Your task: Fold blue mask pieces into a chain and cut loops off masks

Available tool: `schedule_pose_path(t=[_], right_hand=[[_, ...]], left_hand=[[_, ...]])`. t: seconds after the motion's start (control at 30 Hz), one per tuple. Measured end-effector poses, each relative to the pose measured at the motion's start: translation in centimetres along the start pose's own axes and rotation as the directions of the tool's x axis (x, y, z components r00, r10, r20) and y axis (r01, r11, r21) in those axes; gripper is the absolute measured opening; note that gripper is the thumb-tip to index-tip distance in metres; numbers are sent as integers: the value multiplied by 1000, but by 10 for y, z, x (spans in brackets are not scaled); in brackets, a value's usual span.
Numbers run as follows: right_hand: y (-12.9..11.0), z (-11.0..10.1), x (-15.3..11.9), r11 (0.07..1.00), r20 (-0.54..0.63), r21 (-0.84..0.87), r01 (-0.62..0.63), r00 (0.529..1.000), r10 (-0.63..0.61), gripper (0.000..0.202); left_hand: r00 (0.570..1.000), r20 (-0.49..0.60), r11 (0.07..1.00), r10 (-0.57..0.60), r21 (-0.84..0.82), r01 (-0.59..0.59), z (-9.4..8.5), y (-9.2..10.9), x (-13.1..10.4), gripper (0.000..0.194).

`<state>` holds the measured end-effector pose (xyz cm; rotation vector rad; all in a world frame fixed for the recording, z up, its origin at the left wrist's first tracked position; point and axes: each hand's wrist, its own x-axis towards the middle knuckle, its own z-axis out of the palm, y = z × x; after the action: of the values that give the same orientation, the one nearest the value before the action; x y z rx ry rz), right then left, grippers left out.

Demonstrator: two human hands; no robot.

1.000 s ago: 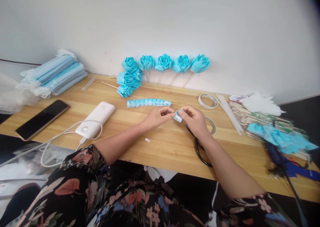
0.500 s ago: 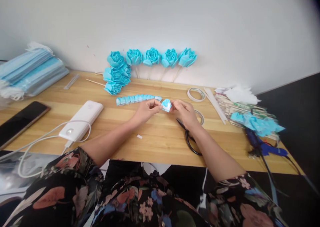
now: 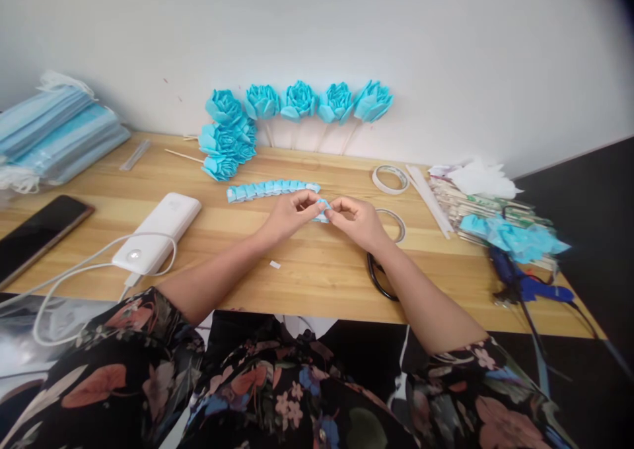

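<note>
Both hands pinch one small folded light-blue petal (image 3: 321, 216) above the middle of the table. My left hand (image 3: 294, 214) grips it from the left between thumb and fingers; my right hand (image 3: 357, 221) closes on it from the right, hiding much of it. Just behind my left hand lies a row of similar folded blue petals (image 3: 265, 190). Scissors (image 3: 379, 280) with black handles rest beneath my right forearm, their blades hidden. A roll of tape (image 3: 396, 224) is partly covered by my right hand, and another tape roll (image 3: 390, 179) lies behind it.
Several blue flowers (image 3: 300, 101) on sticks lean against the wall, more (image 3: 220, 138) piled at left. Blue face masks (image 3: 59, 129), a phone (image 3: 42, 234) and a cabled power bank (image 3: 158, 231) lie left. Glue sticks (image 3: 430, 201), blue material (image 3: 515, 236) and a blue glue gun (image 3: 535, 287) lie right.
My right hand has moved left to meet my left hand, and its fingers now close over the petal, which shows less. The camera view has shifted slightly.
</note>
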<state>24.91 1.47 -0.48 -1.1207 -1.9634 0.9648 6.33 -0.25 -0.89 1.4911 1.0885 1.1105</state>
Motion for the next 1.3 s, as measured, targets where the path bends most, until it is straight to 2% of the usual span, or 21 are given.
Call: schedule_pose_path(t=[0.07, 0.17, 0.3, 0.37, 0.5, 0.67, 1.0, 1.3], right_hand=[[0, 1, -1, 997, 7, -67, 26, 1000, -26, 21], [-1, 1, 0, 996, -15, -73, 44, 999, -45, 16], [-6, -3, -1, 992, -200, -86, 88, 974, -104, 13], [-9, -4, -4, 981, -235, -148, 123, 959, -156, 15], [-14, 0, -8, 944, -155, -252, 212, 954, -256, 20], [-9, 3, -6, 924, -71, -311, 223, 964, -256, 23], [-7, 1, -4, 948, -52, -260, 186, 977, -206, 22], [-7, 0, -4, 957, -36, -217, 192, 978, -205, 19]], left_hand=[[1000, 14, 1000, 2, -6, -2, 0, -2, 1, 29], [1000, 3, 999, -13, -47, 13, -1, -4, 2, 29], [995, -94, 993, -45, -116, 34, -3, -7, 2, 32], [991, -128, 992, -47, -122, 31, -3, -7, 3, 32], [991, -128, 992, -28, -129, 11, -1, -6, 1, 34], [998, -67, 988, -6, -154, -5, 2, -1, -3, 36], [998, -34, 994, 57, -95, -60, 2, -2, -3, 28], [998, -30, 996, 51, -66, -52, 2, -3, -4, 22]])
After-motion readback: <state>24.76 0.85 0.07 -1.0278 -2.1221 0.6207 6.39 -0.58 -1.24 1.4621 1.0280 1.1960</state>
